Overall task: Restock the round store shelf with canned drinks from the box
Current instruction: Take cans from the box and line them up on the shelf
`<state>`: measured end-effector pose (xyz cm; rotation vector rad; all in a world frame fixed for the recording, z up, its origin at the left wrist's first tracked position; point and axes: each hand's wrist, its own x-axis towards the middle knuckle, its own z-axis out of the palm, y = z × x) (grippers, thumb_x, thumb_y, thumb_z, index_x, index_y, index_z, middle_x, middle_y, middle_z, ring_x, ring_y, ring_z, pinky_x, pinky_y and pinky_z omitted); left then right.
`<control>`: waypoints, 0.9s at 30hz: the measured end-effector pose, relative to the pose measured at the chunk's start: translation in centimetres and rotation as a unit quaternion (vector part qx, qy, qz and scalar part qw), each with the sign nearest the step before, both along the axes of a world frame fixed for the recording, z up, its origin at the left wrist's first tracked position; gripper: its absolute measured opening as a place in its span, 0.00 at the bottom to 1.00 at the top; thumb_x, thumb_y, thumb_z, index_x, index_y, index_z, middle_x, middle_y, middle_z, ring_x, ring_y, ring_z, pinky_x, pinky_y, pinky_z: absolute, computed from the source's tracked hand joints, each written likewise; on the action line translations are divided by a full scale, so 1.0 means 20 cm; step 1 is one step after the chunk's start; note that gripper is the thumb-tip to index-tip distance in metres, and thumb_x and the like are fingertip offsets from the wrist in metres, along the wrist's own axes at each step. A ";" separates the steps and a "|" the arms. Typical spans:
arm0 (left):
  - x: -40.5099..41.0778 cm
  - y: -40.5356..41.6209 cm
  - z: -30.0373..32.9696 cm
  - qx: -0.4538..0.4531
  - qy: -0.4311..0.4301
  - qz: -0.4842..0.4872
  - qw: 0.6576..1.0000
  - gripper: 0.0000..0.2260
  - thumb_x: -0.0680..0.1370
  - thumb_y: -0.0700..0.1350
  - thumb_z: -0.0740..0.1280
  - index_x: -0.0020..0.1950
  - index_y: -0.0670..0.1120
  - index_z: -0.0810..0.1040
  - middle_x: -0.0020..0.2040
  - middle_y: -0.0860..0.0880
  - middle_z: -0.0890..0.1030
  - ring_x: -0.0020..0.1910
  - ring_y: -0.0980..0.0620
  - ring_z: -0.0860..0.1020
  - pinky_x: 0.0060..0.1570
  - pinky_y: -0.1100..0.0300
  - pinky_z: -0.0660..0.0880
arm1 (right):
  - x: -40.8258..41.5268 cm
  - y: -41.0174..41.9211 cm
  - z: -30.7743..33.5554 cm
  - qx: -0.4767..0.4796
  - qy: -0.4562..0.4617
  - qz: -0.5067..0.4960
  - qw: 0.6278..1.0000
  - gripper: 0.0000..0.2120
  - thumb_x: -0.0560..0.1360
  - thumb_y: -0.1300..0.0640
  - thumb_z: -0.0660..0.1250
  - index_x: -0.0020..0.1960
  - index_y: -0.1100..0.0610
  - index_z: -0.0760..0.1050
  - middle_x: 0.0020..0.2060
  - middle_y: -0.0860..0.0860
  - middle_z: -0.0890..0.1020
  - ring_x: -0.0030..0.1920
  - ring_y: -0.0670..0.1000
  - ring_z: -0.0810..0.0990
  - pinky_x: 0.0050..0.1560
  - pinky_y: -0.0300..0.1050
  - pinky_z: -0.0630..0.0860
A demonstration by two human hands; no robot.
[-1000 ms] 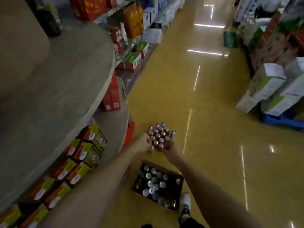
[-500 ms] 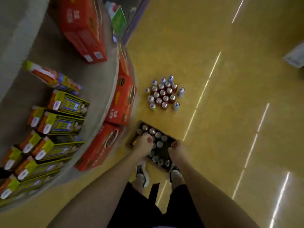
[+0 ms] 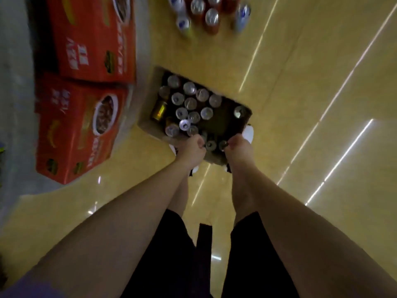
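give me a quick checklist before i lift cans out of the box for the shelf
1. Both hands at the box: ok. Left hand and right hand are down at the near edge of the box.
2. Grip on a can: cannot tell. Fingers are curled beside the near-row cans, but the contact is hidden.
3. Cans left in the box: ok, many upright tops show, with a bare gap on the right side.
4. Loose cans: not ok, one yellow can lies tipped at the left wall.
5. Floor path: not ok, a cluster of cans on the floor stands just beyond the box.
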<state>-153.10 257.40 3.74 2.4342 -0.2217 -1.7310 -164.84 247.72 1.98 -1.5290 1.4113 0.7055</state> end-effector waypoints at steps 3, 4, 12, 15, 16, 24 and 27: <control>0.00 0.08 -0.31 0.007 0.005 -0.015 1.000 0.05 0.78 0.37 0.60 0.51 0.42 0.74 0.42 0.47 0.74 0.45 0.46 0.73 0.47 0.54 0.71 | 0.00 0.09 -0.31 0.002 0.023 -0.013 1.000 0.11 0.73 0.61 0.63 0.54 0.59 0.75 0.51 0.59 0.80 0.53 0.61 0.77 0.52 0.51 0.75; 0.00 0.10 -0.42 0.010 0.000 -0.028 1.000 0.06 0.78 0.35 0.59 0.52 0.40 0.74 0.42 0.45 0.74 0.45 0.45 0.73 0.46 0.53 0.70 | 0.01 0.13 -0.41 0.008 0.023 -0.012 1.000 0.11 0.73 0.62 0.63 0.55 0.59 0.76 0.52 0.59 0.81 0.54 0.61 0.77 0.52 0.50 0.74; 0.06 0.23 -1.03 0.029 0.008 -0.141 0.990 0.12 0.78 0.36 0.61 0.61 0.40 0.74 0.59 0.39 0.78 0.58 0.38 0.75 0.52 0.52 0.72 | 0.11 0.37 -0.97 0.040 -0.009 0.043 0.998 0.12 0.76 0.61 0.62 0.58 0.57 0.77 0.53 0.56 0.81 0.52 0.56 0.78 0.45 0.41 0.67; 0.03 0.26 -1.16 0.034 0.010 -0.150 0.988 0.13 0.77 0.37 0.62 0.61 0.41 0.74 0.59 0.39 0.79 0.59 0.36 0.75 0.52 0.50 0.72 | 0.12 0.42 -1.11 0.036 -0.004 0.123 0.992 0.13 0.77 0.58 0.62 0.61 0.54 0.76 0.52 0.56 0.81 0.54 0.59 0.78 0.48 0.47 0.73; 0.02 0.26 -1.19 0.039 0.011 -0.151 0.988 0.14 0.78 0.38 0.62 0.63 0.41 0.73 0.61 0.38 0.78 0.60 0.36 0.74 0.54 0.51 0.72 | 0.12 0.44 -1.14 0.024 -0.001 0.152 0.988 0.14 0.78 0.58 0.61 0.62 0.53 0.75 0.52 0.56 0.81 0.56 0.59 0.77 0.49 0.48 0.73; 0.04 0.23 -1.23 0.060 0.026 -0.053 0.996 0.17 0.77 0.38 0.64 0.66 0.44 0.76 0.64 0.42 0.77 0.63 0.41 0.74 0.58 0.55 0.72 | 0.14 0.40 -1.15 -0.059 -0.004 0.235 0.970 0.13 0.77 0.65 0.58 0.56 0.59 0.79 0.50 0.62 0.81 0.60 0.62 0.73 0.56 0.52 0.71; 0.04 0.21 -1.10 0.042 0.043 -0.045 0.997 0.16 0.78 0.37 0.62 0.65 0.45 0.76 0.63 0.42 0.78 0.61 0.41 0.75 0.59 0.54 0.73 | 0.14 0.36 -1.06 -0.057 -0.014 0.225 0.973 0.13 0.76 0.65 0.59 0.56 0.59 0.78 0.50 0.63 0.79 0.56 0.63 0.75 0.51 0.51 0.73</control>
